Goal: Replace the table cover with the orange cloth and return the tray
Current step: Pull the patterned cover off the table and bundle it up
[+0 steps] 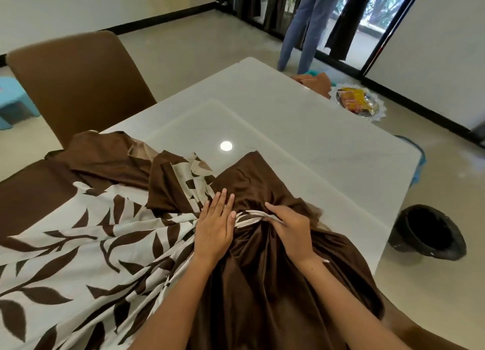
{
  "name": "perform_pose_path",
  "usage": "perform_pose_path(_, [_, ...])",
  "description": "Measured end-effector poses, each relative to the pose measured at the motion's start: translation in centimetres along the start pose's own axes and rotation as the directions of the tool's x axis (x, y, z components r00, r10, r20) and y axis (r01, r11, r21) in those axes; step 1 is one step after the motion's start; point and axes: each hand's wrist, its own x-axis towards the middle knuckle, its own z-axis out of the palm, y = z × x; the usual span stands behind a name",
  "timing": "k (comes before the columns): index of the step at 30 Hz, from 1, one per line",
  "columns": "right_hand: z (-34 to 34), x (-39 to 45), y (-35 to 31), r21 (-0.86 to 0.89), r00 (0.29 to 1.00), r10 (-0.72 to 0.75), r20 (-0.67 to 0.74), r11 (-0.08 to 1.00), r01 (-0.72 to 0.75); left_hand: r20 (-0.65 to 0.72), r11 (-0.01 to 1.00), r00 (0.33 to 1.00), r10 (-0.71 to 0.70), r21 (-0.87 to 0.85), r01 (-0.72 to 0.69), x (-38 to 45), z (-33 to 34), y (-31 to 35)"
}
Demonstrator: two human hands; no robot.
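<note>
A brown and cream leaf-patterned table cover [78, 239] lies bunched over the near half of the white table [301, 145]. My left hand [214, 223] rests flat on the gathered folds, fingers straight. My right hand [291, 226] pinches a cream fold of the cover at the bunched middle. The orange cloth [319, 83] lies folded past the table's far right edge. Beside it sits the silver tray [358, 101] with colourful packets on it.
A brown chair [78, 87] stands at the table's left side. A black bin [430, 231] sits on the floor at the right. A person in blue trousers [304, 27] stands by the dark curtains at the back. A blue stool [15, 100] is at far left.
</note>
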Motion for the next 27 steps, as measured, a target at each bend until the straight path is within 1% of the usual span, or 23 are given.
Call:
perform_pose_path(2, [0.0,2.0,-2.3,0.018,0.992,-0.115,-0.056,0.993,0.117,-0.094,0.992,0.995,-0.043,-0.126,0.031,0.1,-0.3,0.0])
perform_pose_path(3, [0.2,3.0,-3.6,0.030,0.982,-0.174,-0.075,0.984,0.177,-0.156,0.974,0.983,-0.095,-0.218,0.059,0.1,-0.6,-0.1])
perform_pose_path(4, [0.7,4.1,-4.9,0.046,0.970,-0.227,-0.093,0.972,0.231,-0.226,0.949,0.961,-0.162,-0.301,0.089,0.1,-1.0,-0.4])
perform_pose_path(6, [2.6,6.4,-7.5,0.065,0.943,-0.310,-0.122,0.945,0.320,-0.356,0.898,0.878,-0.321,-0.407,0.163,-0.1,-1.5,-1.4])
perform_pose_path(8, [5.0,8.3,-9.8,0.030,0.930,-0.350,-0.115,0.934,0.355,-0.422,0.842,0.767,-0.484,-0.464,0.276,-0.4,-2.0,-2.5])
perform_pose_path(9, [6.6,8.7,-10.3,0.000,0.940,-0.333,-0.071,0.943,0.334,-0.447,0.799,0.695,-0.564,-0.507,0.322,-0.5,-2.3,-3.1])
perform_pose_path(10, [8.4,8.8,-10.4,-0.015,0.956,-0.292,0.007,0.956,0.292,-0.464,0.735,0.601,-0.651,-0.583,0.346,-0.6,-2.9,-3.6])
perform_pose_path(11, [10.1,8.5,-10.2,-0.020,0.964,-0.244,0.104,0.969,0.248,-0.470,0.658,0.490,-0.734,-0.670,0.342,-0.6,-3.7,-4.2])
perform_pose_path(12, [11.9,8.0,-9.8,-0.015,0.957,-0.211,0.200,0.976,0.218,-0.471,0.604,0.405,-0.784,-0.729,0.322,-0.7,-4.6,-4.7])
perform_pose_path(13, [13.5,7.3,-9.5,0.011,0.937,-0.192,0.291,0.980,0.197,-0.469,0.587,0.380,-0.797,-0.749,0.308,-0.7,-5.6,-5.2])
perform_pose_path(14, [14.6,6.6,-9.2,0.059,0.919,-0.165,0.358,0.986,0.154,-0.469,0.608,0.420,-0.776,-0.733,0.304,-0.8,-6.5,-5.4])
perform_pose_path(15, [15.3,6.1,-9.0,0.123,0.911,-0.118,0.395,0.990,0.075,-0.473,0.663,0.510,-0.719,-0.688,0.295,-0.7,-7.3,-5.2])
perform_pose_path(17, [15.1,6.3,-9.2,0.261,0.894,0.016,0.448,0.954,-0.148,-0.440,0.796,0.726,-0.528,-0.554,0.244,0.0,-8.2,-3.9])
perform_pose_path(18, [14.5,6.7,-9.3,0.318,0.876,0.068,0.477,0.916,-0.244,-0.397,0.844,0.811,-0.430,-0.495,0.205,0.6,-8.1,-3.1])
perform_pose_path(19, [14.1,7.1,-9.2,0.368,0.869,0.115,0.482,0.873,-0.320,-0.342,0.874,0.873,-0.347,-0.455,0.169,1.1,-7.7,-2.5])
perform_pose_path(20, [13.7,7.7,-9.1,0.434,0.859,0.172,0.482,0.805,-0.405,-0.288,0.897,0.915,-0.284,-0.417,0.147,1.5,-7.0,-2.2])
perform_pose_path(21, [13.1,8.4,-9.1,0.536,0.833,0.249,0.494,0.667,-0.517,-0.241,0.915,0.940,-0.243,-0.379,0.139,1.8,-6.0,-2.3])
perform_pose_path(22, [12.3,9.1,-9.2,0.640,0.798,0.327,0.506,0.478,-0.602,-0.200,0.927,0.953,-0.226,-0.344,0.148,1.8,-5.0,-2.8])
perform_pose_path(23, [11.3,9.5,-9.2,0.712,0.786,0.386,0.482,0.351,-0.609,-0.167,0.936,0.959,-0.230,-0.307,0.171,1.7,-4.0,-3.5])
perform_pose_path(24, [10.5,9.8,-9.0,0.742,0.808,0.419,0.413,0.359,-0.566,-0.145,0.943,0.959,-0.241,-0.268,0.197,1.6,-3.2,-4.2])
perform_pose_path(25, [9.8,9.8,-8.7,0.716,0.855,0.413,0.313,0.489,-0.498,-0.134,0.950,0.959,-0.250,-0.224,0.217,1.4,-2.7,-4.7])
perform_pose_path(26, [9.4,9.5,-8.1,0.624,0.910,0.357,0.211,0.668,-0.406,-0.132,0.957,0.959,-0.251,-0.180,0.225,1.4,-2.4,-5.0])
perform_pose_path(27, [9.4,9.1,-7.3,0.472,0.955,0.252,0.158,0.830,-0.297,-0.132,0.962,0.960,-0.249,-0.150,0.229,1.4,-2.2,-4.9])
